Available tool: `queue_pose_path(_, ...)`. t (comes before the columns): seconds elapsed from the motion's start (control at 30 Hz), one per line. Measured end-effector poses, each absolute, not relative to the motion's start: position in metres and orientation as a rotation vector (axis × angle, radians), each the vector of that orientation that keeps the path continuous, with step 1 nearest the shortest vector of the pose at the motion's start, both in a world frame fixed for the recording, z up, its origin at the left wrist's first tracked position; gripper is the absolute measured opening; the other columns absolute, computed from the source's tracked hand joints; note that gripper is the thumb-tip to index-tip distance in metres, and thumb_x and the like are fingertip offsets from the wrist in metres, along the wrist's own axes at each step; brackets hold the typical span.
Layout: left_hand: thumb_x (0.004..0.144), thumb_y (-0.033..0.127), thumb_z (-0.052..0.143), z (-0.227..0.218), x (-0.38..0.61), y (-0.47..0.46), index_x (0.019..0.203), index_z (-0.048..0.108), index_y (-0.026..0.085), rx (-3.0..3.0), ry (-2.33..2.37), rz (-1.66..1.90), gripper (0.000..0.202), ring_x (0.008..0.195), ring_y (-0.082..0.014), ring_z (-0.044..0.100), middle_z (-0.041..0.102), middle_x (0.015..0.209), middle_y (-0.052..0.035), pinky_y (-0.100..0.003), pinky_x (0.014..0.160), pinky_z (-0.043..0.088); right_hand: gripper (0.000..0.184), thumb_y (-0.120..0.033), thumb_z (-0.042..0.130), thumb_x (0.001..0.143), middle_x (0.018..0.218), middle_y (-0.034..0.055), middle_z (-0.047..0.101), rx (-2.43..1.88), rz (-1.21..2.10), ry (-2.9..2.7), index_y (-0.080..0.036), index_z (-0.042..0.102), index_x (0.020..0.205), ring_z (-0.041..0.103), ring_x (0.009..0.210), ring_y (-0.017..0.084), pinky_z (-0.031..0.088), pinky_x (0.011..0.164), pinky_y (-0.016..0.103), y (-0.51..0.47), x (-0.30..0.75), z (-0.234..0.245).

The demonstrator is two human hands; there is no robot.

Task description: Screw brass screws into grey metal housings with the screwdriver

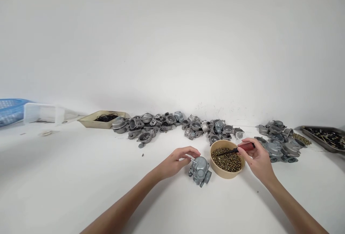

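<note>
- I can read no text, label, brand, number or sign anywhere in front of me.
- The thin, scattered dark marks low on the plain white wall (172, 40) form no letters or figures that I can make out.
</note>
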State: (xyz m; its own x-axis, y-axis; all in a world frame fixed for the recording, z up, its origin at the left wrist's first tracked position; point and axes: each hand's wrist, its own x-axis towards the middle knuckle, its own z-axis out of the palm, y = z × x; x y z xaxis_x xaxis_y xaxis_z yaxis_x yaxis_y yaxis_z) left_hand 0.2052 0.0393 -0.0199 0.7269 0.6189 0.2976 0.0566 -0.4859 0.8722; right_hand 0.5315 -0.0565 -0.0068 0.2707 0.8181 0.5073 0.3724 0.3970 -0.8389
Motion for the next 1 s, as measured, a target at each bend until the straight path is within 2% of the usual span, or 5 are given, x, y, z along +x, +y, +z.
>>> queue_pose_path(0.37, 0.099, 0.032, 0.057, -0.018, 0.206, 0.037, 0.114, 0.071, 0.022, 1.996, 0.551, 0.723, 0.023, 0.107, -0.0245, 0.068, 0.074, 0.116, -0.0077, -0.041, 0.097, 0.055, 0.040, -0.053, 0.082, 0.087, 0.095, 0.0065, 0.076, -1.163, 0.388, -1.253, -0.025, 0.066, 0.109, 0.075, 0.075, 0.025, 0.067, 0.079, 0.041, -0.061, 0.528, 0.006)
queue_pose_path(0.77, 0.099, 0.032, 0.056, -0.021, 0.207, 0.039, 0.113, 0.072, 0.022, 1.983, 0.584, 0.681, 0.024, 0.109, -0.0257, 0.067, 0.074, 0.116, -0.0074, -0.039, 0.098, 0.053, 0.046, -0.060, 0.083, 0.084, 0.091, 0.0071, 0.075, -1.222, 0.471, -1.263, -0.024, 0.066, 0.108, 0.075, 0.079, 0.027, 0.067, 0.080, 0.043, -0.057, 0.530, -0.001)
queue_pose_path(1.0, 0.097, 0.030, 0.056, -0.020, 0.207, 0.038, 0.113, 0.073, 0.024, 1.974, 0.590, 0.684, 0.023, 0.108, -0.0259, 0.067, 0.074, 0.115, -0.0060, -0.039, 0.096, 0.052, 0.045, -0.058, 0.084, 0.083, 0.090, 0.0053, 0.076, -1.208, 0.454, -1.217, -0.025, 0.066, 0.107, 0.075, 0.070, 0.025, 0.065, 0.076, 0.040, -0.058, 0.530, 0.005)
